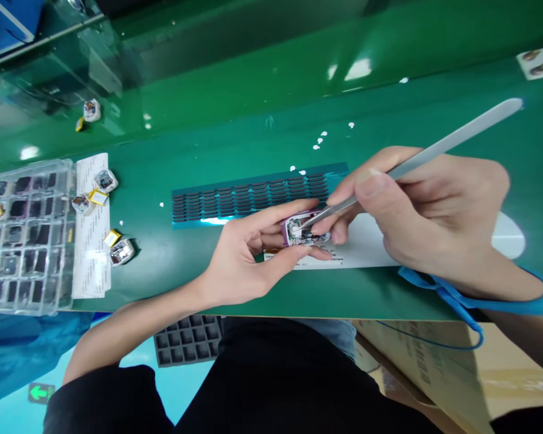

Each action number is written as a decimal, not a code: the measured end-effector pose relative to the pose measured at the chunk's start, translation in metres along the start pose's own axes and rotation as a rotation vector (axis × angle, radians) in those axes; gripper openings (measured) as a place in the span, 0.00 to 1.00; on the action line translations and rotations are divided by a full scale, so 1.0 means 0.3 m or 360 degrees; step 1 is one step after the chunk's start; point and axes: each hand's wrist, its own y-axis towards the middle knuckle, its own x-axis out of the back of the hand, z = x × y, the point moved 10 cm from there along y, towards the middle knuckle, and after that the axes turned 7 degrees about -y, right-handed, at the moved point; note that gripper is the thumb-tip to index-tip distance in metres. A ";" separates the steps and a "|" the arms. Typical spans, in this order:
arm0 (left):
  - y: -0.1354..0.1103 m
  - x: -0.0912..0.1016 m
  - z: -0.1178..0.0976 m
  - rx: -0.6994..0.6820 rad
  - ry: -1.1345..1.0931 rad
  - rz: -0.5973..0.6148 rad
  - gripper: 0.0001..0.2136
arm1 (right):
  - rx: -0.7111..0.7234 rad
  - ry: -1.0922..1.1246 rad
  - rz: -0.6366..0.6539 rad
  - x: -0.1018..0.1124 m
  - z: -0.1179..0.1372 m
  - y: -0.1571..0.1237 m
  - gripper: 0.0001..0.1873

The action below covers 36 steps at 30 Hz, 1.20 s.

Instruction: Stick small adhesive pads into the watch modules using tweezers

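My left hand (253,253) grips a small purple-edged device housing (286,232) with its inner electronics exposed. Between the fingers and thumb of my right hand (416,205) is a pair of metal tweezers (457,140), slanting down to the left. Their tip reaches into the open housing; what it touches there is too small to make out. Beneath both hands lies a white sheet (366,247) with some print. Just behind my left hand rests a blue strip (253,193) carrying rows of small dark pieces.
A clear compartment box (67,241) of dark parts stands at left, beside a printed paper strip (90,259). Open white housings (121,252) with yellow batteries (113,237) lie nearby. A blue wrist strap (507,303) trails a cord at right. Cardboard boxes (434,361) stand below the table edge.
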 end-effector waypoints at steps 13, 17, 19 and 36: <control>-0.007 0.000 0.001 -0.0048 0.0041 -0.0030 0.22 | -0.0024 0.0019 0.0021 -0.008 -0.015 -0.004 0.19; -0.008 0.005 0.007 -0.0020 0.0068 -0.0041 0.22 | -0.0055 0.0024 0.0053 -0.014 -0.021 -0.006 0.20; -0.007 0.006 0.007 -0.0022 0.0071 -0.0045 0.23 | -0.0049 0.0021 0.0064 -0.015 -0.019 -0.007 0.19; -0.010 0.021 0.016 0.0024 0.0050 -0.0089 0.16 | -0.0095 0.0024 0.0155 -0.034 -0.031 -0.016 0.17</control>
